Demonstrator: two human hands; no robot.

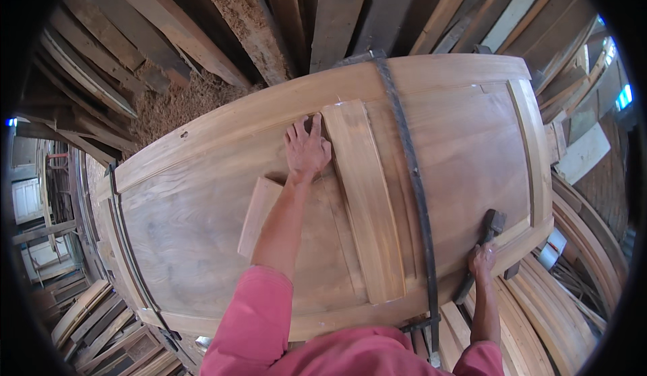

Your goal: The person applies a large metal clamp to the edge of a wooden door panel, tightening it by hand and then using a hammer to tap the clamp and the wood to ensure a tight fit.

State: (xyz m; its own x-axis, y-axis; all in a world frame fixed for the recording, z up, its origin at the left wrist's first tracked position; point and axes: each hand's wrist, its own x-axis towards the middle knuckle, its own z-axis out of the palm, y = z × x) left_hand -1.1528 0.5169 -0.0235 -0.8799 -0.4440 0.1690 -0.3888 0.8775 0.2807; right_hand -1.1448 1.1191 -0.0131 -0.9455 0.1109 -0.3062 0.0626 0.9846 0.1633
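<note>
Wooden door (202, 221), left hand (306, 148) flat, right hand (482, 261) gripping hammer (480, 251)

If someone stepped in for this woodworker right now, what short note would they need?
Left hand: flat, fingers spread, pressing on the wooden door panel beside the loose upright strip.
Right hand: gripping a dark tool handle at the door's near edge.
A long metal bar clamp already spans the door. A small wood block lies loose by the left forearm.
The strip looks placed but not visibly fastened.
</note>
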